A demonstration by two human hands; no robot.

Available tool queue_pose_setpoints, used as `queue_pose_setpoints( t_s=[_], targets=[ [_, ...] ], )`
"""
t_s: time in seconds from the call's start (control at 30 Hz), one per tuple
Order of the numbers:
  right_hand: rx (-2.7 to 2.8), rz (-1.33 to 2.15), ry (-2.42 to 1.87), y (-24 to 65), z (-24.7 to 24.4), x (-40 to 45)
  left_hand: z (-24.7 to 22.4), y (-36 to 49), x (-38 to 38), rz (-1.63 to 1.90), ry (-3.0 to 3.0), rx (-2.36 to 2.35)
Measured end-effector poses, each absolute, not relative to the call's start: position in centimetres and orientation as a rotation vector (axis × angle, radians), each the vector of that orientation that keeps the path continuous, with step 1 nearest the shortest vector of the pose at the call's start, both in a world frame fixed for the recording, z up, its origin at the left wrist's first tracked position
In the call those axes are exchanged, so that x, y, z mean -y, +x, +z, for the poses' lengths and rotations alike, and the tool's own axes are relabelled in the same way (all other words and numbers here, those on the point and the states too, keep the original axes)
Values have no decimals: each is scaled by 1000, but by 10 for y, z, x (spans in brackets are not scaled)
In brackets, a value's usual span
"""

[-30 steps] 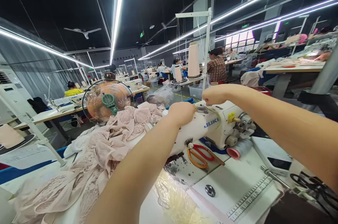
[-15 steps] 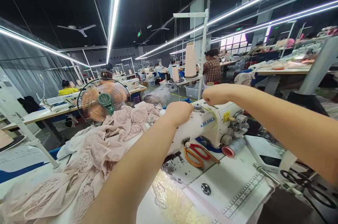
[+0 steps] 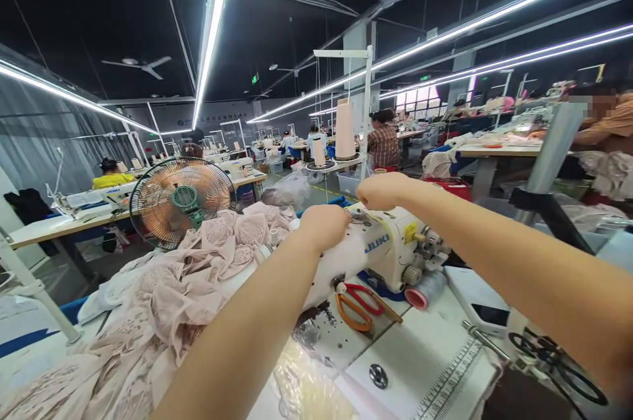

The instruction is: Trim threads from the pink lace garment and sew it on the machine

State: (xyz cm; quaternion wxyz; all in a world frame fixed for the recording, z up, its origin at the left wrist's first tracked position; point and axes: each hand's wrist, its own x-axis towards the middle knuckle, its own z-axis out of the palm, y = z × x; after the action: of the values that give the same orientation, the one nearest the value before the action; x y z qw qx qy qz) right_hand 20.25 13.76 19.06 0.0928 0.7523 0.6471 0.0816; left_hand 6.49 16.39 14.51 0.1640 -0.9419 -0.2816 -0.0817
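Observation:
A white JUKI sewing machine (image 3: 341,268) stands before me. My left hand (image 3: 326,225) is over the top of its arm, fingers curled; what it grips, if anything, is hidden. Farther right, my right hand (image 3: 383,190) is closed beside the thread stand, above the machine's top; its fingertips are turned away, and a fine thread runs near it. A large cone of pale thread (image 3: 345,131) and a smaller cone (image 3: 319,152) stand on the thread stand (image 3: 368,110) behind the hands.
Pale pink lace fabric (image 3: 188,295) is heaped at left, near a round fan (image 3: 208,192). Orange-handled scissors (image 3: 353,314), a bobbin-like metal disc (image 3: 378,376) and a pink-ended spool (image 3: 417,297) lie on the table. Other people sit at machines behind.
The view has shifted, so the machine and fabric appear farther left and lower. Both hands keep nearly the same place over the machine. A person has come into view at the far right.

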Motion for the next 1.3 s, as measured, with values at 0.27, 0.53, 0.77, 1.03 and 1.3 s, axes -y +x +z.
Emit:
queue_pose_setpoints(
  t_s=[0.27, 0.53, 0.77, 1.03, 1.3],
  targets=[
    [-2055, 337, 2182, 187, 180, -136, 143, 64, -163, -208, -2675, 784],
    [-1850, 320, 2229, 202, 183, -147, 147, 66, -161, -184, -2683, 799],
    [-1927, 285, 2057, 192, 181, -129, 148, 64, -160, -214, -2698, 813],
    [-1927, 296, 2052, 199, 182, -155, 148, 64, -161, -236, -2686, 812],
    [-1819, 270, 2013, 206, 189, -137, 150, 63, -162, -216, -2707, 825]
  ],
)
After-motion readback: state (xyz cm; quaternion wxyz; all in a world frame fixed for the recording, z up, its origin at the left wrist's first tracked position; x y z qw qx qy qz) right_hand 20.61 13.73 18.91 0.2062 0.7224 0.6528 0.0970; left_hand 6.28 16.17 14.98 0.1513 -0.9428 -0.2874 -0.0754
